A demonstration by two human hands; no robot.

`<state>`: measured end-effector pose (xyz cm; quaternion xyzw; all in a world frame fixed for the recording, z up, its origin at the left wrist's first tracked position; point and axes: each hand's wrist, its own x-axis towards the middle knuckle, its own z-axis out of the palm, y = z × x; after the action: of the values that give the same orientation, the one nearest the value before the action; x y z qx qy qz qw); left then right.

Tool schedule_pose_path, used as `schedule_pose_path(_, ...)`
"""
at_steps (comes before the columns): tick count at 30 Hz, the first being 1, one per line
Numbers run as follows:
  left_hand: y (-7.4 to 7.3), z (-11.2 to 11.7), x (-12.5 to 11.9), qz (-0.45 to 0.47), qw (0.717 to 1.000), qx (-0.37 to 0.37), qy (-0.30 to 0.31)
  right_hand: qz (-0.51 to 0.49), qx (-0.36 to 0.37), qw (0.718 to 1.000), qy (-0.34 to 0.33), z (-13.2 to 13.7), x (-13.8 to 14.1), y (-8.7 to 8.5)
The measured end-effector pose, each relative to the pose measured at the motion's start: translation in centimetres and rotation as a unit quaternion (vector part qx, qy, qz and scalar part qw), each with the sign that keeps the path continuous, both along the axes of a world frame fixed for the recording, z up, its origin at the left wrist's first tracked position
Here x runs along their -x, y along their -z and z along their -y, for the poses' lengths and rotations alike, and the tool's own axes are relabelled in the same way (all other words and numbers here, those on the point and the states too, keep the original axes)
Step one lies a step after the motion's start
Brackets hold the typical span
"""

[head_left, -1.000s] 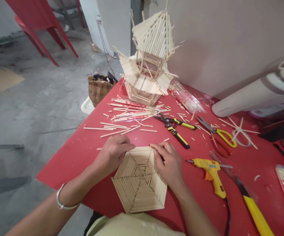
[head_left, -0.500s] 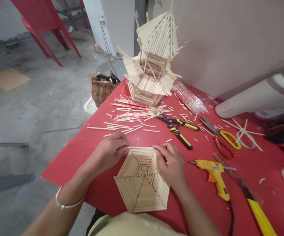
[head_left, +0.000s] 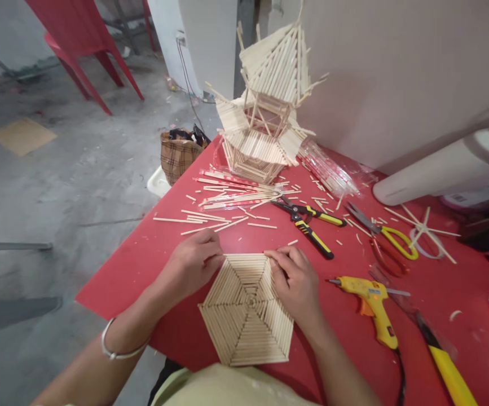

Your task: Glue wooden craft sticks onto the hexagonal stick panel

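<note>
A hexagonal panel of wooden sticks, laid in rings around a small centre, lies flat in front of me. Along its far edge runs a thin wooden stick. My left hand is closed in a pinch at the left end of that stick. At the opposite end, the fingers of my right hand pinch the same stick, and the hand covers part of the panel's right side. Loose wooden sticks lie just beyond my left hand.
A stick-built tower stands at the back of the red table. Black-and-yellow cutters, pliers, a yellow glue gun and a yellow-handled knife lie to the right. White rolls lean near the wall.
The stick between my hands now sits flush with the panel's far edge, where a slight gap showed before. My hands have barely moved; the whole view has shifted slightly.
</note>
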<state>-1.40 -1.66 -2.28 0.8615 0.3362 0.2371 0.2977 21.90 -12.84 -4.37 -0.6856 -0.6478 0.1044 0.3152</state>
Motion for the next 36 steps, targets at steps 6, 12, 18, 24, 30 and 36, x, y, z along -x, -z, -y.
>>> schedule_pose_path(6,0.42,0.23,0.03,0.012,1.000,-0.005,-0.005,0.001,0.002,1.000,0.000,-0.01,0.02,-0.09)
schedule_pose_path(12,0.61,0.01,-0.01,0.004,1.000,-0.007,0.001,0.004,0.005,1.000,0.001,-0.07,0.04,-0.19)
schedule_pose_path(18,0.79,-0.09,0.07,0.000,1.000,-0.011,-0.002,0.003,0.014,1.000,0.008,-0.05,0.08,-0.13)
schedule_pose_path(24,0.49,-0.03,-0.01,0.011,1.000,-0.017,-0.005,0.003,0.012,1.000,0.010,-0.06,0.20,-0.12)
schedule_pose_path(30,0.66,-0.02,0.11,0.011,1.000,-0.016,-0.004,-0.003,0.020,1.000,0.011,-0.01,0.20,-0.03)
schedule_pose_path(36,0.96,-0.05,0.34,-0.018,0.999,-0.026,-0.008,-0.004,0.020,1.000,0.009,-0.11,0.12,0.05)
